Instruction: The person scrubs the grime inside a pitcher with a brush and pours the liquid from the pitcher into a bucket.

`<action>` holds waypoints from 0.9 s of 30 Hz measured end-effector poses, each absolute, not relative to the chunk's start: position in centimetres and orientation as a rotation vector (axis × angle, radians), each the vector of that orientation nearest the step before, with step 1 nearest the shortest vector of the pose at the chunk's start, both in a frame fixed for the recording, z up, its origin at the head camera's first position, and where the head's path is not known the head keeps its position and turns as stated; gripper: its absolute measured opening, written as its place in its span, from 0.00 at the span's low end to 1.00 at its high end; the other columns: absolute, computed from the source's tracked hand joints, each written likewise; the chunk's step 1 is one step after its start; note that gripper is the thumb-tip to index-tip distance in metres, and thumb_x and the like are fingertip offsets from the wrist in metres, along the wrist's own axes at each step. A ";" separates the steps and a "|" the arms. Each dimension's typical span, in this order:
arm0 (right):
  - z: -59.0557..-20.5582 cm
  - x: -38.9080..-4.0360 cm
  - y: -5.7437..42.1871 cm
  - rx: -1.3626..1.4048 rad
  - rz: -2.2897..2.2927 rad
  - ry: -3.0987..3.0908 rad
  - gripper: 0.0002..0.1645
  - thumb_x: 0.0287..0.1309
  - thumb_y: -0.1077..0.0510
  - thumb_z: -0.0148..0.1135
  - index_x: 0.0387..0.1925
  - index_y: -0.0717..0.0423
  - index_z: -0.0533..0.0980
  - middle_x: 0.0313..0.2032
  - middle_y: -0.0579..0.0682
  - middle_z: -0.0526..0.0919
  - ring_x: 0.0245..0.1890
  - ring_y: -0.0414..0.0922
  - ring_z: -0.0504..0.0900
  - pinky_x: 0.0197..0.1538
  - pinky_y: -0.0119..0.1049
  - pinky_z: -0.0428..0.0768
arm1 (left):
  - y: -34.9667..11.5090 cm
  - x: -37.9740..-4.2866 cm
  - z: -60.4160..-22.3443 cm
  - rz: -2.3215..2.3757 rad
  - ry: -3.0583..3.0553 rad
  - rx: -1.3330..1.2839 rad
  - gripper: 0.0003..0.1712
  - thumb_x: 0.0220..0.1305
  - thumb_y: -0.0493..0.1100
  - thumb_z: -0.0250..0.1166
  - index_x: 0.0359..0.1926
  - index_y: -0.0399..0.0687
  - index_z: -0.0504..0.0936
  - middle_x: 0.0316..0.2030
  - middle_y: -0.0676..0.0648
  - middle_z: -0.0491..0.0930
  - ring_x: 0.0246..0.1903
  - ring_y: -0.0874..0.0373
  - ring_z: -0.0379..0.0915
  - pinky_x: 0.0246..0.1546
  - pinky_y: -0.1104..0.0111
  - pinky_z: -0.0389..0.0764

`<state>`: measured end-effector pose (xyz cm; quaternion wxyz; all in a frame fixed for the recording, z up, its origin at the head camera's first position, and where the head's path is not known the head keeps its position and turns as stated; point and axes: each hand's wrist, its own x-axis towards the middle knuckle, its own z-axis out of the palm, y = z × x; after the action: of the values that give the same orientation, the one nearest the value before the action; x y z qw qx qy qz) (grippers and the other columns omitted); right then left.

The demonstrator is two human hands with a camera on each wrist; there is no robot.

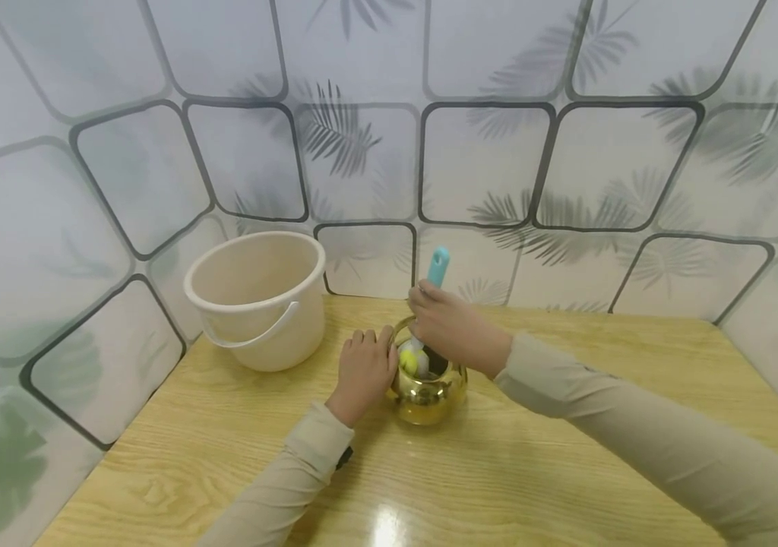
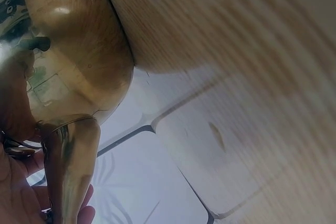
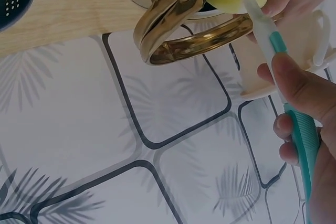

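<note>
The gold metal kettle [image 1: 426, 395] stands upright on the wooden table [image 1: 532, 471], to the right of the cream bucket [image 1: 308, 323]. The left hand [image 1: 365, 368] is at its side, and in the left wrist view its fingers appear curled around the tapered spout [image 2: 72, 161]. The right hand [image 1: 453, 323] holds the teal grip of a sponge brush [image 3: 304, 135], whose yellow and white sponge head [image 1: 412, 360] is in the kettle's mouth. I judge the kettle body to be stiff and of moderate weight, but its polished surface is probably slippery, especially if wet, and may dent if knocked. The spout gives a good hold against turning; for lifting, the hooped handle [image 3: 205, 46] should be safer, though it may swing. The brush should be light, its sponge soft, and the ribbed grip is the best place to hold it.
</note>
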<state>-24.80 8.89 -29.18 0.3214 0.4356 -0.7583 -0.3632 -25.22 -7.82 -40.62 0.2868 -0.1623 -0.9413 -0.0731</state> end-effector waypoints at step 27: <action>-28.2 -23.7 10.4 1.149 -0.984 -2.032 0.07 0.39 0.55 0.73 0.22 0.45 0.81 0.30 0.43 0.82 0.36 0.44 0.66 0.50 0.39 0.59 | -7.8 -25.0 -40.6 -0.198 -2.526 -0.403 0.12 0.67 0.46 0.49 0.44 0.46 0.74 0.25 0.43 0.76 0.27 0.50 0.71 0.29 0.63 0.72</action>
<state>-23.66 10.37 -28.22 0.2996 0.4328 -0.7652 -0.3706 -24.99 -7.75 -40.63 0.2843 -0.1506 -0.9440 -0.0738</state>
